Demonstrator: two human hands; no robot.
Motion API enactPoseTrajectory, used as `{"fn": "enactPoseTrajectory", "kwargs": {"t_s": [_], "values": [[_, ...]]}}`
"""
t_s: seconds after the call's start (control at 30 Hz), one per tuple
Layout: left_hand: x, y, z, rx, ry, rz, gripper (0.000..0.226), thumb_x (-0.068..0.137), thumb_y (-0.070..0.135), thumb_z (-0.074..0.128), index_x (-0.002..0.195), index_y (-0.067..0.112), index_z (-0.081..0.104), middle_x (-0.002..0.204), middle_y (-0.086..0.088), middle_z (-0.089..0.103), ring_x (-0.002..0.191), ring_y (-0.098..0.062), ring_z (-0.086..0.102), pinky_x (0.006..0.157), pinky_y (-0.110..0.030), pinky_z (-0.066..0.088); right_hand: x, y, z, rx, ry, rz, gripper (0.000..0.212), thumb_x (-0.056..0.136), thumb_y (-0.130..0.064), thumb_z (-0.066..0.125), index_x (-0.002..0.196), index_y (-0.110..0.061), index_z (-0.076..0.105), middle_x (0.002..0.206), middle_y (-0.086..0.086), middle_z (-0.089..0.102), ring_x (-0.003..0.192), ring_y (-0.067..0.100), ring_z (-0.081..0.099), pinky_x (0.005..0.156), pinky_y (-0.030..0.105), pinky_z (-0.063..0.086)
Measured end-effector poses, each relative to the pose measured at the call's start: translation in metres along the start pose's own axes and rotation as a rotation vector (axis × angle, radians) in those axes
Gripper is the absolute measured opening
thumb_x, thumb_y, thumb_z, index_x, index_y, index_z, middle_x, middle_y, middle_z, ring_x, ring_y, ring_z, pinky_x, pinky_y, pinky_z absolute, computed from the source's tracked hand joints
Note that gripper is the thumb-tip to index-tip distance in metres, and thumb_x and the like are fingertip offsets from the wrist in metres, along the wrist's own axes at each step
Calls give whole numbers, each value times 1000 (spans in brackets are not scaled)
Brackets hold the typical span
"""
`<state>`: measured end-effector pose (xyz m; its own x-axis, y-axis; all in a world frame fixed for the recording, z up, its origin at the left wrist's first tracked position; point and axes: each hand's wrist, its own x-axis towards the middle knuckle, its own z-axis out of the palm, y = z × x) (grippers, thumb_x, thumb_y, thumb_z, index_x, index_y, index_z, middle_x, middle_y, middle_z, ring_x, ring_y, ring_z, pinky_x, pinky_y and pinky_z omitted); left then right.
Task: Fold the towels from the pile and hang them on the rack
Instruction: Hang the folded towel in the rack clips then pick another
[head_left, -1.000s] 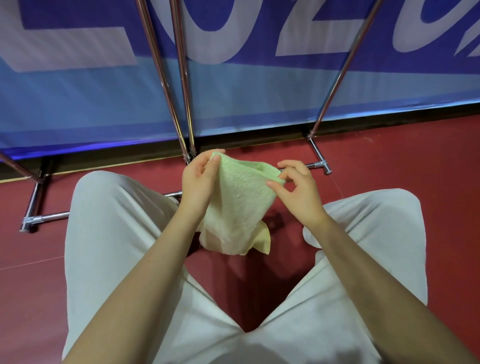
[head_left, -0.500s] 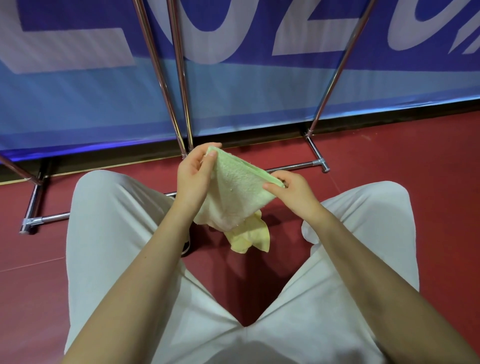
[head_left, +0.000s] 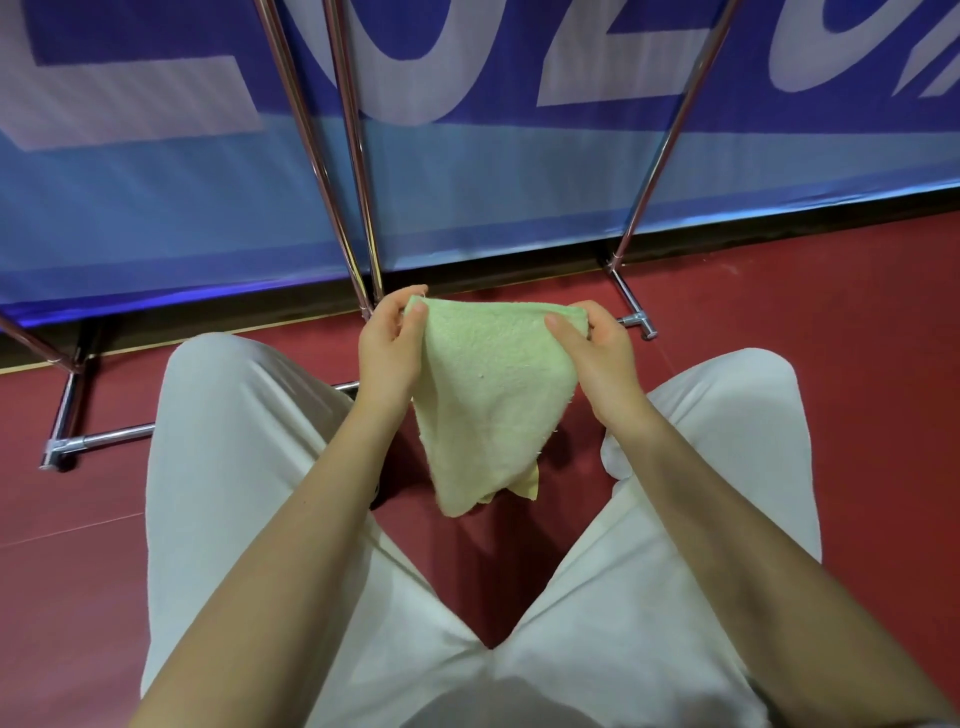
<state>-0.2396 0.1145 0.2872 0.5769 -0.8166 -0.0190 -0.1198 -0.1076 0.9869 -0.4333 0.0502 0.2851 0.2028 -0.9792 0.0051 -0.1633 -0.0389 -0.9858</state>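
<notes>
The left hand (head_left: 387, 345) has its thumb and curled fingers pinching one top corner of a pale green towel (head_left: 485, 400), and the right hand (head_left: 597, 353) pinches the other top corner the same way, thumb laid on the near face and fingers tucked behind the cloth. Between the two grips the upper edge runs nearly level and fairly taut. Below it the towel hangs free in the air, narrowing to a loose point between the person's knees, with a second layer peeking out behind the lower tip. It touches neither the white trousers (head_left: 249, 467) nor the red floor (head_left: 831, 312). Just beyond the hands stand the chrome legs and floor bars of the rack (head_left: 337, 171), set against a blue banner (head_left: 156, 208) with big white lettering.
</notes>
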Motion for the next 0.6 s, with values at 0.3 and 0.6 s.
{"fn": "enactPoseTrajectory", "kwargs": {"t_s": [0.3,0.6], "values": [[2,3,23,-166,86,-240,26,98,18,46,115,13,65,121,-2,64,114,-20,59,98,-34,48,7,2,19,-58,193,28,20,91,-25,62,76,-17,52,69,-8,49,59,0,43,57,12,38],[-7,-1,51,-217,78,-315,30,88,33,50,109,23,70,123,-3,65,118,-20,58,106,-46,44,7,6,44,160,224,261,17,87,-30,62,90,-13,58,88,3,61,82,18,59,81,41,52]]}}
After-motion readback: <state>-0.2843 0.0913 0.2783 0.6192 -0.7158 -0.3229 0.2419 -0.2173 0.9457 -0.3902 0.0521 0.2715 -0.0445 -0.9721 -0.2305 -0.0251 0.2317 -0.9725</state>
